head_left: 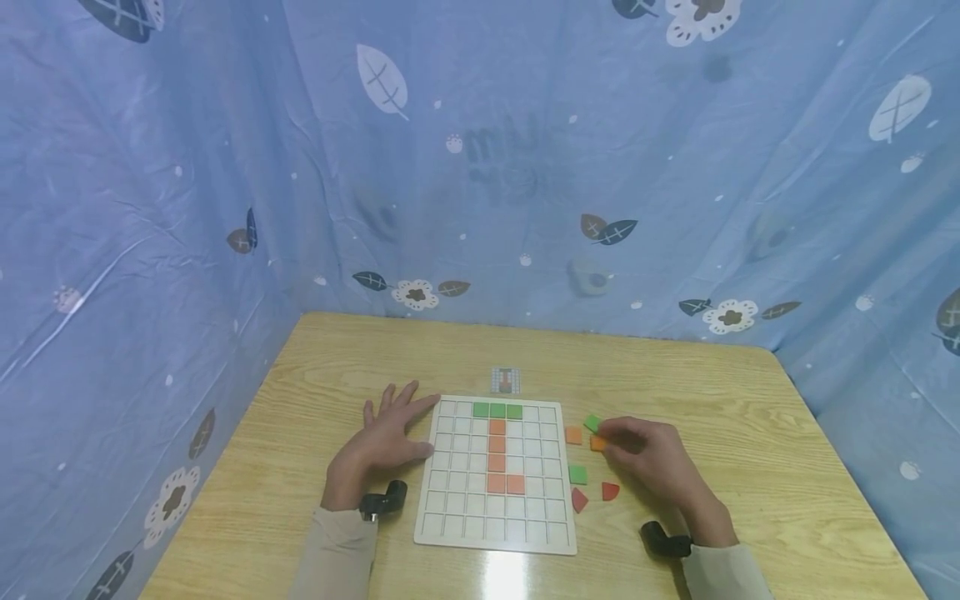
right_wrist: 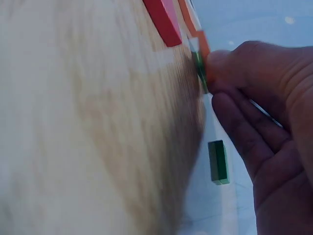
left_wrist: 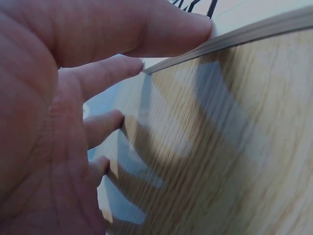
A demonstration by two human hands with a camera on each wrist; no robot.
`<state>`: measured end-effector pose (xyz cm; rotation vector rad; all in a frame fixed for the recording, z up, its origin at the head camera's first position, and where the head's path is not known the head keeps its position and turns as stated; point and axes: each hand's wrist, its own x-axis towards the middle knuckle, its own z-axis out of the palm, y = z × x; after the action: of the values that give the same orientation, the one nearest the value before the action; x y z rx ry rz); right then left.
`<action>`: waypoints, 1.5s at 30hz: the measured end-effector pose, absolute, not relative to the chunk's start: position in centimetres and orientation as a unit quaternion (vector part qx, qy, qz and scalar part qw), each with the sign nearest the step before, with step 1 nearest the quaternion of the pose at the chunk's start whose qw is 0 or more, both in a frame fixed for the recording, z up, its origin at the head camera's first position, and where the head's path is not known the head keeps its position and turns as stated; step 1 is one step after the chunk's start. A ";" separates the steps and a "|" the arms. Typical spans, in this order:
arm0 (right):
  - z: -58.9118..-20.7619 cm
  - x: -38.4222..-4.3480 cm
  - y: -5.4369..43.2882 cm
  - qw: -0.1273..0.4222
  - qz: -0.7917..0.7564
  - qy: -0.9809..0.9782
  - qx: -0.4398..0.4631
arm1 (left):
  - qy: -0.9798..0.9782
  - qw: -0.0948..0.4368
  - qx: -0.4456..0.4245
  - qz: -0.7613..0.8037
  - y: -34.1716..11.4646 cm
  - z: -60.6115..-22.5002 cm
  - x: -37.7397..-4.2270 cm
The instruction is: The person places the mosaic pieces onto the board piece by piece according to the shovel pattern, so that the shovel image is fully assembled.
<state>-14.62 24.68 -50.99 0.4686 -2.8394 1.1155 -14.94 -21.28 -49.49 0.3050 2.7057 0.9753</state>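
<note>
A white square grid board (head_left: 450, 527) lies on the table. My left hand (head_left: 390, 433) is spread at its left side; in the left wrist view its thumb (left_wrist: 171, 29) and index fingertip touch the board's edge. On the board, three green tiles (head_left: 497, 411) form a row at the top, with a column of orange tiles (head_left: 497, 444) below and one more orange tile beside its foot. Right of the board, my right hand (head_left: 652, 454) pinches an orange square tile (head_left: 597, 444) between thumb and fingers. A green tile (head_left: 592, 423) lies right by those fingertips.
Along the board's right side lie an orange tile (head_left: 573, 435), a green tile (head_left: 577, 475) and two red curved-edge pieces (head_left: 611, 491). A small pattern card (head_left: 506, 381) lies behind the board. Blue patterned curtain (head_left: 525, 167) encloses the table's back and sides.
</note>
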 end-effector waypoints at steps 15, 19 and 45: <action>-47.5 -12.7 22.3 0.097 0.408 -0.887 0.192 | 0.928 0.125 0.106 0.335 -21.3 -49.4 -15.0; -47.0 -11.9 21.0 0.092 0.413 -0.887 0.185 | 0.929 0.125 0.104 0.332 -21.3 -49.4 -15.0; -49.0 -11.2 12.8 0.063 0.491 -0.825 0.273 | 0.928 0.126 0.103 0.335 -21.3 -49.3 -14.8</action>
<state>-11.23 12.85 -49.01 0.8259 -2.4926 1.4828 -14.84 -21.29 -49.27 0.3013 2.7023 0.9760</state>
